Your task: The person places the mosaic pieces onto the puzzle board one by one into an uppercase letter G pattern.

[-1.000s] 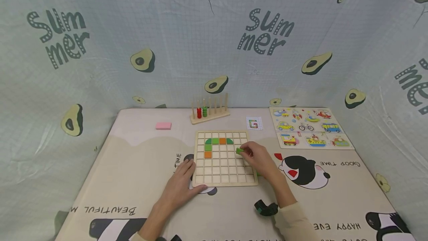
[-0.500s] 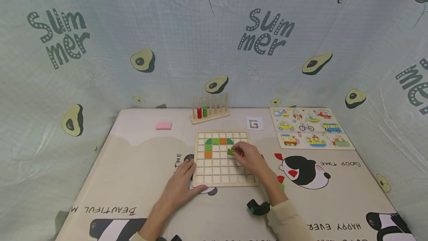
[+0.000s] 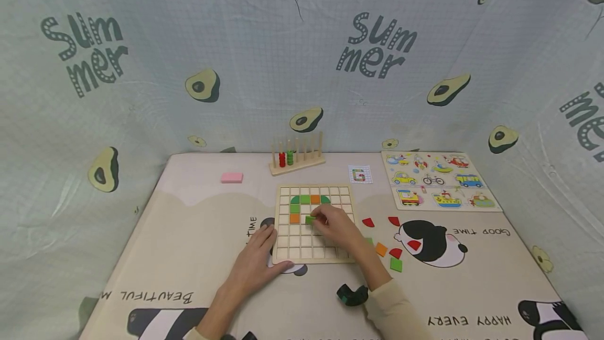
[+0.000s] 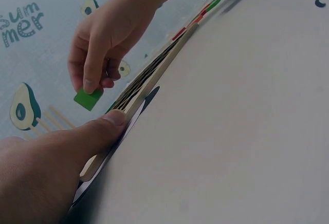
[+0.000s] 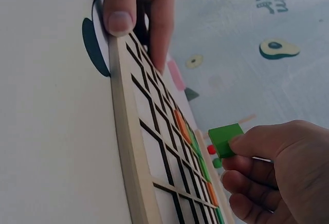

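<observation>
My right hand (image 3: 341,229) pinches a green square tile (image 5: 222,135) between thumb and fingers, over the middle of a wooden grid board (image 3: 289,254). The tile hangs tilted above the cells in the right wrist view. At the board's near left corner rests my left hand (image 3: 253,262), its thumb against the front edge and its straight fingers along the left side. Set into the board are green squares (image 3: 305,199), orange squares (image 3: 294,218) and dark green rounded corner pieces (image 3: 325,200), forming a top row and part of a left column.
Right of the board lie loose red quarter-round pieces (image 3: 368,222), an orange tile (image 3: 380,249) and green tiles (image 3: 396,265). Behind it stand a peg rack (image 3: 302,164) with beads and a small pattern card (image 3: 360,174). A pink block (image 3: 232,178) and a vehicle puzzle (image 3: 441,180) flank them.
My right hand has moved left across the board with the green tile, from its right side to the middle. Loose pieces on the right have come into sight. My left hand stays put.
</observation>
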Available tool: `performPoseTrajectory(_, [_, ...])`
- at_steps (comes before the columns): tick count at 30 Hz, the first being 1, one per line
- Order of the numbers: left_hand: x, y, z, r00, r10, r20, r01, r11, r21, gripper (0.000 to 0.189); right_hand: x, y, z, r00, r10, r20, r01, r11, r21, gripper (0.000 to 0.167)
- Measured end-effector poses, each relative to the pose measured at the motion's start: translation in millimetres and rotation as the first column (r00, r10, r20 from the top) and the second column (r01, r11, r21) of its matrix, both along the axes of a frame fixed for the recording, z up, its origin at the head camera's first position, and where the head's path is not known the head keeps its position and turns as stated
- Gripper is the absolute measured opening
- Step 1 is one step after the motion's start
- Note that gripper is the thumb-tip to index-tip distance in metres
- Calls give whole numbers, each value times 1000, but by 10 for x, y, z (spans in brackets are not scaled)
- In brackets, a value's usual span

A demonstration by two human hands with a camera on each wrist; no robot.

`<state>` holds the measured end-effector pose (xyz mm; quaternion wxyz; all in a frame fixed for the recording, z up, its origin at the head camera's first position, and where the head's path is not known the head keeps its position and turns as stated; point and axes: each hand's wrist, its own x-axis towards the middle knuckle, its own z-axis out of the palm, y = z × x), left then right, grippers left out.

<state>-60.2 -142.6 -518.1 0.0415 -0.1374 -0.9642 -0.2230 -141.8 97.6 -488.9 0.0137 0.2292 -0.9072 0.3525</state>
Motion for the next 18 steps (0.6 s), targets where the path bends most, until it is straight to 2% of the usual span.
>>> performPoseTrajectory(14, [-3, 3, -6, 1000, 2, 6, -2, 1000, -4, 91, 29, -209, -91, 998, 42, 43, -43, 999, 13, 10])
performPoseTrajectory(18, [-8, 2, -15, 1000, 3, 7, -3, 1000, -8, 91, 43, -250, -121, 996, 41, 82, -43, 999, 21, 11])
